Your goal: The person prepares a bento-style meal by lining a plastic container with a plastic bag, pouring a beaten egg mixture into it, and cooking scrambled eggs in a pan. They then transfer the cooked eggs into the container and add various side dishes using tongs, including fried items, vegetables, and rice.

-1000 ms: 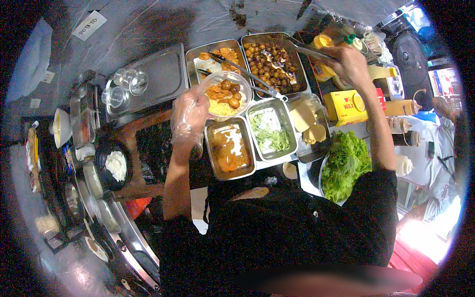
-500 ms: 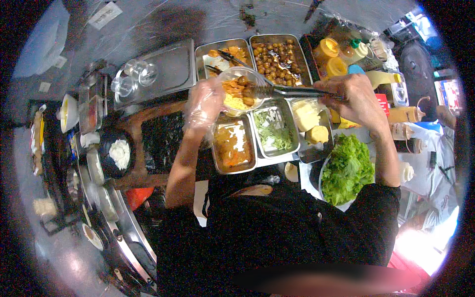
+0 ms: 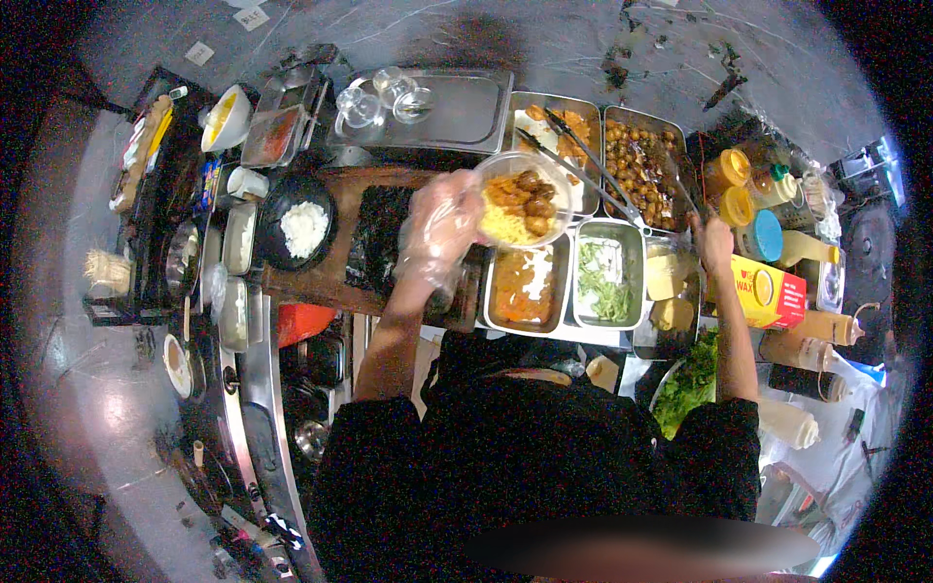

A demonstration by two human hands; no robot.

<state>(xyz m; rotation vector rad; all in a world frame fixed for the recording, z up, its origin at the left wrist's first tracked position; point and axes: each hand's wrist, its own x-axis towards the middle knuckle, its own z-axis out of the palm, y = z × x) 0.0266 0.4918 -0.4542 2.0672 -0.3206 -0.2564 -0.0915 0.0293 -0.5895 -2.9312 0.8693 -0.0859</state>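
My left hand (image 3: 439, 225), in a clear plastic glove, grips the rim of a clear round bowl (image 3: 492, 231). Yellow shreds, orange pieces and brown glazed balls (image 3: 534, 206) fill part of it. It is held above a steel pan of orange-brown food in liquid (image 3: 526, 289). My bare right hand (image 3: 716, 243) is at the right side of the pan of brown glazed balls (image 3: 641, 165), its fingers closed around the end of dark tongs (image 3: 694, 199), mostly hard to make out. A second pair of tongs (image 3: 598, 173) lies across the pan of orange pieces (image 3: 575, 131).
Shredded greens (image 3: 609, 282) and yellow blocks (image 3: 671, 282) fill nearby pans. A dark board (image 3: 372, 233) and a black bowl with white rice (image 3: 304, 225) are to the left. Sauce bottles (image 3: 821, 325) and a yellow-red box (image 3: 768, 294) stand right. Leafy lettuce (image 3: 690, 384) lies near my right arm.
My right hand and its tongs have withdrawn from the bowl to the right side of the brown-ball pan. The view has shifted left, showing more of that side.
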